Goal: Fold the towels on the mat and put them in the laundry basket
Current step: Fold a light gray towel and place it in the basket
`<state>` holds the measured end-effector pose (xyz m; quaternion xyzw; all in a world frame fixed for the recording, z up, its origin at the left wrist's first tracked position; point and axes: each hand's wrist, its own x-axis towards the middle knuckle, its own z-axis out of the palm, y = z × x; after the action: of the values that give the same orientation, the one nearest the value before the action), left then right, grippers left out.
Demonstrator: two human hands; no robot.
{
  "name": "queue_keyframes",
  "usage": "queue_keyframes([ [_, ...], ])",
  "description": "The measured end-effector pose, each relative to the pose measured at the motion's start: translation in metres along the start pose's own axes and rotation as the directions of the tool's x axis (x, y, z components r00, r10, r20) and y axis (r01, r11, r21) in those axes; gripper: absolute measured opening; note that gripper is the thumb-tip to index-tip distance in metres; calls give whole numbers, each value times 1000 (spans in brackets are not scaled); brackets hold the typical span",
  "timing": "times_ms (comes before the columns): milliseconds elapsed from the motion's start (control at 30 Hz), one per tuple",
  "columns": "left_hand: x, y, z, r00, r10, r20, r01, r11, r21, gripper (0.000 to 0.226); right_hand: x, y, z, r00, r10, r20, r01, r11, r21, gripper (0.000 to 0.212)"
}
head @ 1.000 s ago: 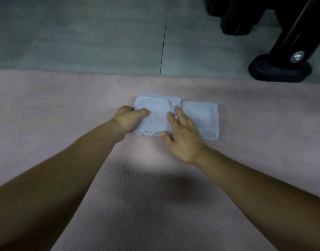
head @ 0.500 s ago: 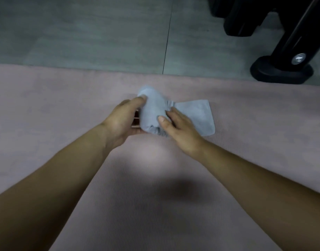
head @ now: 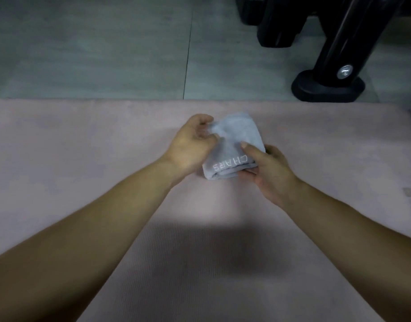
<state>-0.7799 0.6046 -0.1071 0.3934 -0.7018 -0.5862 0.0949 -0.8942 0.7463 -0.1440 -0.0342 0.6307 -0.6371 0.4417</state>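
Note:
A small light-blue towel with white lettering on its near edge is folded into a compact bundle, held over the pink mat. My left hand pinches its far left corner. My right hand grips its right side, thumb on top and fingers underneath. The bundle's near end rests close to the mat; whether it touches is unclear. No laundry basket is in view.
Beyond the mat's far edge lies grey tiled floor. A black stand with a round foot and a silver bolt stands at the back right, with more black equipment behind it.
The towel lay flat and half folded on the mat under both hands. My left hand flipped the left part over to the right, and now both hands hold the doubled bundle.

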Motion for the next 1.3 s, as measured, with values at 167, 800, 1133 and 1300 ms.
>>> queue_keyframes([
  [167, 39, -14, 4, 981, -132, 140, 106, 978, 180, 60, -1, 0, -9, 935, 295, -196, -346, 876, -336, 58],
  [800, -49, -29, -51, 916, -219, 335, 362, 809, -463, 64, -58, 8, 53, 994, -11, 109, 24, 993, -114, 35],
  [1133, -237, 20, -189, 852, -523, 28, 421, 652, -630, 67, -230, -36, 191, 963, 179, 203, -95, 925, -367, 49],
  [1300, -327, 92, -288, 827, -558, -65, 339, 589, -734, 66, -316, -108, 287, 919, 181, 351, 1, 888, -460, 36],
])
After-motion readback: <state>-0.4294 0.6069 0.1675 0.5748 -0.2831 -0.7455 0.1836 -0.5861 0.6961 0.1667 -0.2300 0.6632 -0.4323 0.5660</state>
